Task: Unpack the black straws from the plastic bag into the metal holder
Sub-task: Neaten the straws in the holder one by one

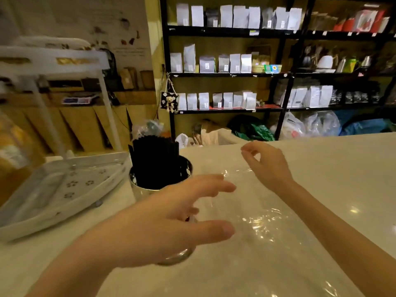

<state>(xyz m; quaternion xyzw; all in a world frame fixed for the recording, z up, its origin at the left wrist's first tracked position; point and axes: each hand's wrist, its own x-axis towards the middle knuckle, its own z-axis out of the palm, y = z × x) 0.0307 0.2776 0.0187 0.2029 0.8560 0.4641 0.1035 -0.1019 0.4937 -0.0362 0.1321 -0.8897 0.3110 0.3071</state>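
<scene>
Nearest, the left hand (162,224) hovers, fingers spread; the right hand (265,166) pinches the emptied plastic bag (263,224). Black straws (155,161) fill the metal holder (141,189) at centre-left; discarding the bag seems next.

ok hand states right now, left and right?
Left hand: open, fingers spread, hovering in front of the metal holder, holding nothing.
Right hand: thumb and forefinger pinching the clear plastic bag.

Black straws (154,160) standing upright in the metal holder (140,189) on a pale counter (332,168). Left hand (162,224), fingers spread, in front of the holder. Right hand (267,166) pinching the top edge of the clear plastic bag (263,228). White tray (53,189) at left; black shelving (285,76) with white pouches behind.
</scene>
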